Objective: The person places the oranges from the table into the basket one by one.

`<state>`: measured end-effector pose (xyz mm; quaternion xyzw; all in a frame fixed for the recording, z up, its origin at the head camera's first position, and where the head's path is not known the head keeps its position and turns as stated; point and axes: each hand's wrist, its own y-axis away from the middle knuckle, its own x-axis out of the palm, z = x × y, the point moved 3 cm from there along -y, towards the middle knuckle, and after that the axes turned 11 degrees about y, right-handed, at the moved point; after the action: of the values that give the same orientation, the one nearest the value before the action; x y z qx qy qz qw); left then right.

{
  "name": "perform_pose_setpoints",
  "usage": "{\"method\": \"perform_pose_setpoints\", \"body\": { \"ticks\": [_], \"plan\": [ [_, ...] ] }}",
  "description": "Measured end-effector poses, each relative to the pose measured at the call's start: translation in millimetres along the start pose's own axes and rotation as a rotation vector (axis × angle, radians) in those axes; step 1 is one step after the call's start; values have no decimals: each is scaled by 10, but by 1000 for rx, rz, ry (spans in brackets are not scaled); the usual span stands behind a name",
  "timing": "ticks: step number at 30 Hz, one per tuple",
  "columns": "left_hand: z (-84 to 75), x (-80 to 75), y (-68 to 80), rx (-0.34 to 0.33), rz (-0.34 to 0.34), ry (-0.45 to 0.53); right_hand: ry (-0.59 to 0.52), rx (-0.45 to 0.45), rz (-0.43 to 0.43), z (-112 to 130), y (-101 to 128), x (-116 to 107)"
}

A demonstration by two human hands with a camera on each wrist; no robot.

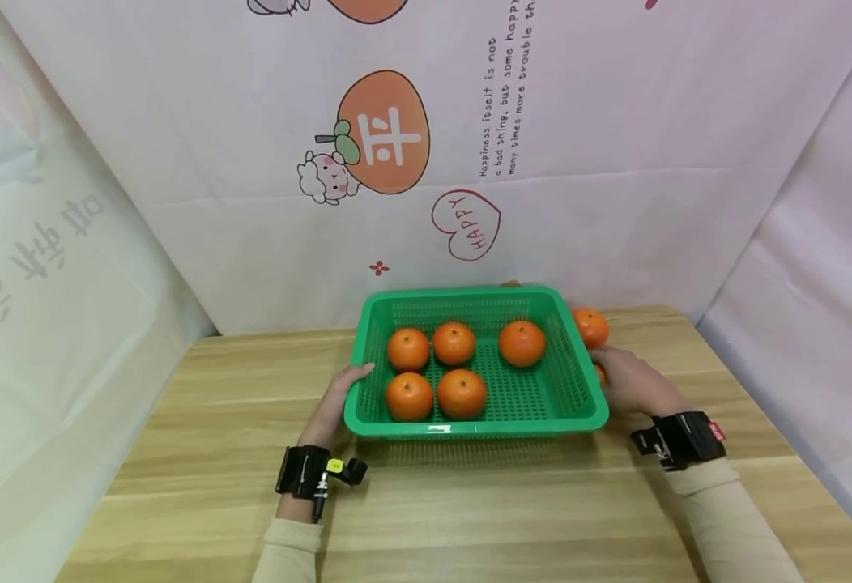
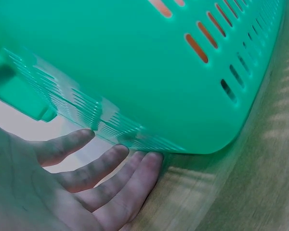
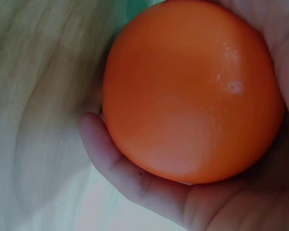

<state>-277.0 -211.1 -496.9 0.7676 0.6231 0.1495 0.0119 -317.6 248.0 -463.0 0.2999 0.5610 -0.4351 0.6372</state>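
A green slotted basket (image 1: 470,427) stands on the wooden table (image 1: 499,518) with several oranges (image 1: 462,393) inside. My left hand (image 1: 338,401) lies against the basket's left wall. In the left wrist view its straight fingers (image 2: 111,178) touch the lower edge of the basket (image 2: 135,72). My right hand (image 1: 633,380) is beside the basket's right wall and grips an orange (image 1: 599,372), mostly hidden in the head view. The right wrist view shows that orange (image 3: 192,91) cupped in the palm, the fingers (image 3: 120,163) curled round it.
One loose orange (image 1: 590,326) sits on the table behind my right hand, near the basket's far right corner. Printed cloth (image 1: 426,146) hangs behind the table, and plain sheets close both sides. Bare wood stretches in front of the basket.
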Motion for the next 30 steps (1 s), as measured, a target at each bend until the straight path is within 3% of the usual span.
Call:
{"method": "perform_pose_setpoints", "body": {
  "ticks": [18,30],
  "plan": [
    [39,16,15,7,1,23,-12,-23,-5,-62,43,3],
    [7,6,2,15,-11,-11,-21,-45,-47,-59,68,-170]
  ]
}}
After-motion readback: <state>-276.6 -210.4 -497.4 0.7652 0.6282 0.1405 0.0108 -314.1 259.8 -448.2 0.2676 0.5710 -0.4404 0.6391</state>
